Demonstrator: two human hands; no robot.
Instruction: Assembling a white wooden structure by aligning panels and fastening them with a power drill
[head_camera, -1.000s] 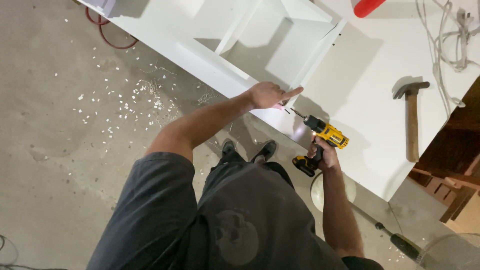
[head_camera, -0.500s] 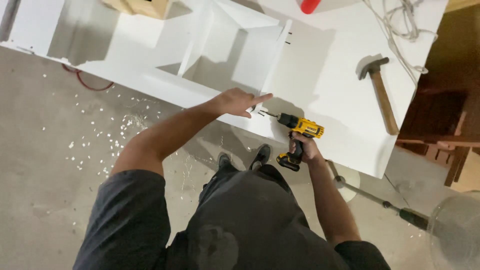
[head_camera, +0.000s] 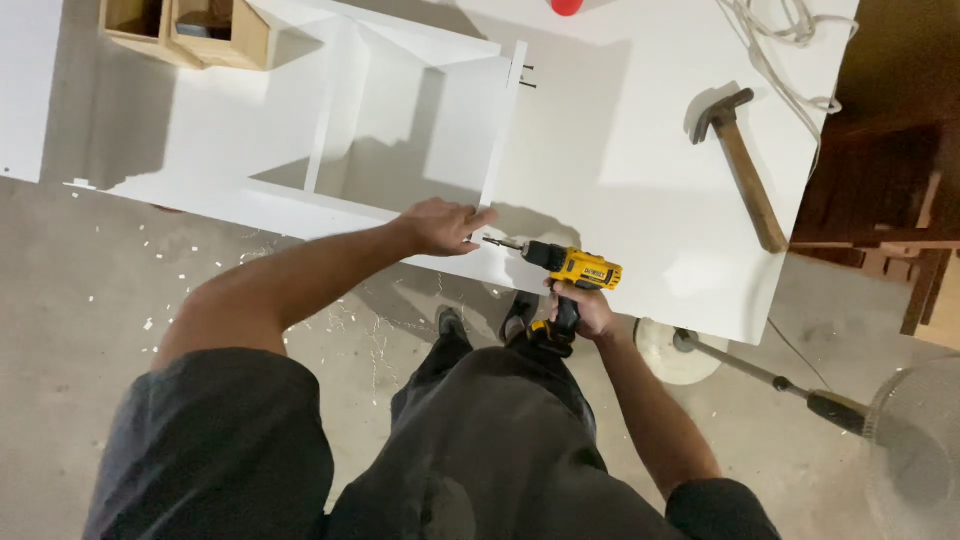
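Nearest the body, the right hand (head_camera: 588, 312) is clenched around the grip of a yellow and black cordless drill (head_camera: 570, 275), which sits at the near edge of the white panel assembly (head_camera: 620, 150), just out past the person's dark shoes on the grey concrete floor (head_camera: 80, 290). The drill's long axis runs almost level, its body to the right and its bit pointing left, toward the near end of the thin upright white divider board (head_camera: 503, 130). The bit tip is just beside, perhaps touching, that end; the contact itself is too small to make out.

The left hand (head_camera: 440, 225) lies to the left of the drill's tip, palm down on the white surface at the foot of the divider, fingers spread and pressed flat, grasping nothing. Its fingertips reach to just beside the bit, so this hand is the one closest to the working point, while the right hand sits at the tool's rear.

Left of the drill and farther out, the divider borders an open white compartment. Right of the drill, the flat white panel is bare for a good way, giving room to draw the tool back along its own axis. Farther right and away lies a wooden-handled claw hammer (head_camera: 745, 165), well apart from the drill, its handle slanting toward the near right edge. Beyond that, pale cord (head_camera: 790, 50) trails over the far corner. Below the panel's right edge stands a fan with a round base (head_camera: 672, 352).
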